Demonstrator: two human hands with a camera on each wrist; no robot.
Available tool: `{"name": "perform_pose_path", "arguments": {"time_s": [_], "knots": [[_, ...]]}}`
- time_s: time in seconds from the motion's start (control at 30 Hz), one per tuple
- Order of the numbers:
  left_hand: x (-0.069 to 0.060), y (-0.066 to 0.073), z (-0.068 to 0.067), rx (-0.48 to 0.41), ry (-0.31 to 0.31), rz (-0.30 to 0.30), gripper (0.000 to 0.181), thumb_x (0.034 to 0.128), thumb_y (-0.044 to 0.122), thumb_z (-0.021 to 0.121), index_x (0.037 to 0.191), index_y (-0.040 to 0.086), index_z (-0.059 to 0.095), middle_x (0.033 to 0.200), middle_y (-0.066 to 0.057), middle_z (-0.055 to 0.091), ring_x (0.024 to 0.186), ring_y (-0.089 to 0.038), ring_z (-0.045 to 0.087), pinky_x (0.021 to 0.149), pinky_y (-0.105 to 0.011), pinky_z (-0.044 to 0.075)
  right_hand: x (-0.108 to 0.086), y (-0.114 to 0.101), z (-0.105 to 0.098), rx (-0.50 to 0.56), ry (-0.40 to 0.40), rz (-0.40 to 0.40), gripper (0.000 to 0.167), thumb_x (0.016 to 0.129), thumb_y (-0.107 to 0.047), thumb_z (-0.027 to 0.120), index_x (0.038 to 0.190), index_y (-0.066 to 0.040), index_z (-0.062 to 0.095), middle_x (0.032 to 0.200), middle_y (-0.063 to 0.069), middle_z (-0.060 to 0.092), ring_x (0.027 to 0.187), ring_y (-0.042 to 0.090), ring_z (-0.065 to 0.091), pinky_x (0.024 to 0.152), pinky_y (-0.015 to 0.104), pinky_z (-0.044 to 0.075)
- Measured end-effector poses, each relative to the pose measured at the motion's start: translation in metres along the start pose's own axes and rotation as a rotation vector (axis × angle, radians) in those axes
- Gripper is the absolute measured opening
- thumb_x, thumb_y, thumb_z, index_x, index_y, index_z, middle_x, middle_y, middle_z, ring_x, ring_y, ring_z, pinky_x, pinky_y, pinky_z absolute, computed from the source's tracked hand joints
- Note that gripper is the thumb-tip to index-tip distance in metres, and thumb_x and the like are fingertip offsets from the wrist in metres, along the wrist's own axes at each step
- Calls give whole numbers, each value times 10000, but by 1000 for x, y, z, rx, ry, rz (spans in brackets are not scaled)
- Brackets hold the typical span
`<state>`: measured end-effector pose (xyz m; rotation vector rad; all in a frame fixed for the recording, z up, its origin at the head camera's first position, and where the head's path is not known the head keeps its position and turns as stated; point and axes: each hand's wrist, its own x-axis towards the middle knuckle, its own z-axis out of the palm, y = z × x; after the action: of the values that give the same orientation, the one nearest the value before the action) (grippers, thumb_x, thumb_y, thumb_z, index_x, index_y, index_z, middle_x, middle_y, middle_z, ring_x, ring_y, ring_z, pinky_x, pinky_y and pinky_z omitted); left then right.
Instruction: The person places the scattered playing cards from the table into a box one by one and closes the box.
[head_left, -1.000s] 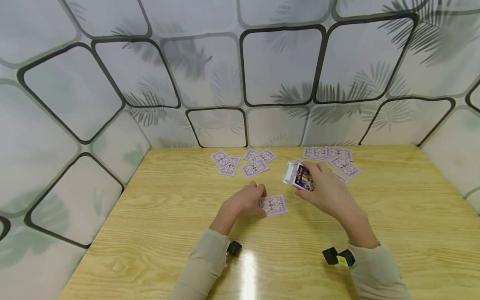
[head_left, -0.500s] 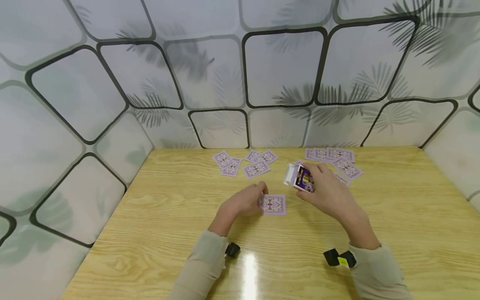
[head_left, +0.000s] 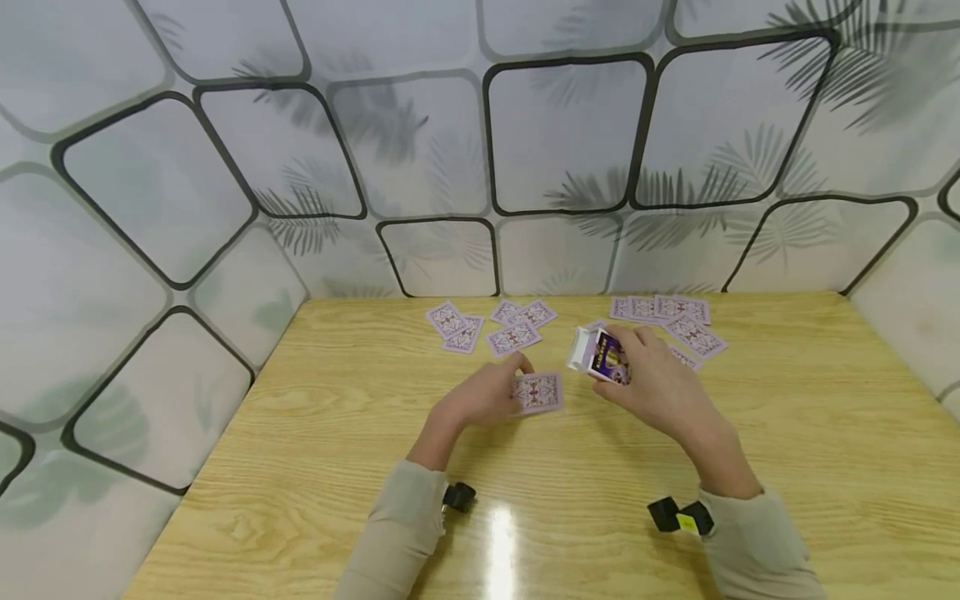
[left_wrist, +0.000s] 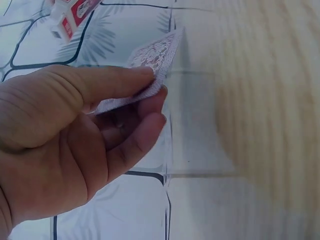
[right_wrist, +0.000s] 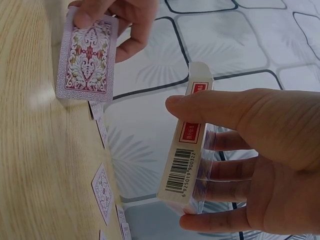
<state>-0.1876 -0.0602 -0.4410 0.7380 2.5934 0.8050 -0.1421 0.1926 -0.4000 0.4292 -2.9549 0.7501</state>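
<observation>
A playing card (head_left: 538,392) with an ornate red-and-white back is pinched between the thumb and fingers of my left hand (head_left: 483,396). In the left wrist view the card (left_wrist: 157,55) is seen tilted, nearly edge-on, raised off the table. My right hand (head_left: 660,379) grips a card box (head_left: 606,354), thumb on one narrow side and fingers on the other. Its white flap end faces left, toward the held card. In the right wrist view the box (right_wrist: 182,155) shows a barcode and red label. Whether cards are inside is hidden.
Loose cards lie face down along the back of the wooden table (head_left: 330,433): a pair (head_left: 456,327) at the left, a cluster (head_left: 517,327) in the middle, and several cards (head_left: 663,310) at the right, partly behind my right hand. A patterned wall covering (head_left: 562,133) rises behind.
My left hand has lifted the card slightly up and away from the table, shifting it a little left. The right hand and the box have hardly moved.
</observation>
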Motion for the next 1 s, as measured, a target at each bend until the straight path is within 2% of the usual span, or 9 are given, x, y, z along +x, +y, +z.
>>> {"name": "perform_pose_path", "arguments": {"time_s": [0.17, 0.27, 0.4, 0.6, 0.8, 0.87, 1.0], "knots": [[-6, -1, -10, -124, 49, 47, 501, 938, 48, 647, 1395, 79, 444, 876, -86, 611, 694, -160, 524, 617, -268, 437, 0, 0, 0, -5, 3, -8, 766, 863, -281, 765, 1465, 14, 397, 1312, 284, 487, 1012, 348, 551, 737, 467, 508], [-10, 0, -16, -211, 81, 62, 486, 960, 74, 636, 1402, 87, 435, 881, -84, 604, 721, -199, 598, 623, -281, 475, 1, -1, 0, -6, 4, -14, 760, 860, -279, 767, 1460, 11, 403, 1301, 285, 492, 1004, 347, 554, 724, 459, 509], [-15, 2, -23, -317, 138, 57, 421, 983, 102, 613, 1376, 114, 461, 899, -99, 585, 754, -255, 651, 617, -321, 513, 1, -1, 1, -2, 0, -23, 750, 859, -266, 768, 1455, 12, 407, 1295, 288, 493, 1000, 349, 556, 725, 457, 511], [-22, 6, -33, -473, 261, 49, 365, 976, 116, 631, 1323, 123, 518, 912, -112, 556, 728, -307, 640, 614, -403, 535, 0, -3, 1, -6, -2, -28, 753, 861, -263, 767, 1456, 20, 403, 1307, 295, 484, 1001, 354, 554, 729, 460, 510], [-26, 9, -39, -585, 358, 55, 347, 969, 113, 640, 1297, 131, 530, 865, -99, 561, 646, -294, 609, 547, -334, 482, 0, -4, 2, -21, 1, -29, 743, 857, -266, 771, 1444, 22, 417, 1266, 278, 502, 949, 324, 554, 700, 429, 496], [-27, 11, -41, -620, 383, 66, 357, 966, 94, 637, 1304, 113, 524, 848, -93, 550, 606, -261, 590, 530, -305, 464, 0, -5, 2, -25, -1, -29, 743, 856, -268, 774, 1442, 20, 420, 1258, 273, 506, 939, 315, 554, 692, 418, 495], [-28, 18, -43, -673, 432, 97, 374, 961, 57, 631, 1316, 81, 516, 832, -81, 531, 584, -274, 576, 525, -276, 466, 0, -6, 3, -26, -2, -30, 748, 852, -271, 778, 1444, 14, 421, 1250, 266, 507, 922, 305, 553, 675, 401, 495]]}}
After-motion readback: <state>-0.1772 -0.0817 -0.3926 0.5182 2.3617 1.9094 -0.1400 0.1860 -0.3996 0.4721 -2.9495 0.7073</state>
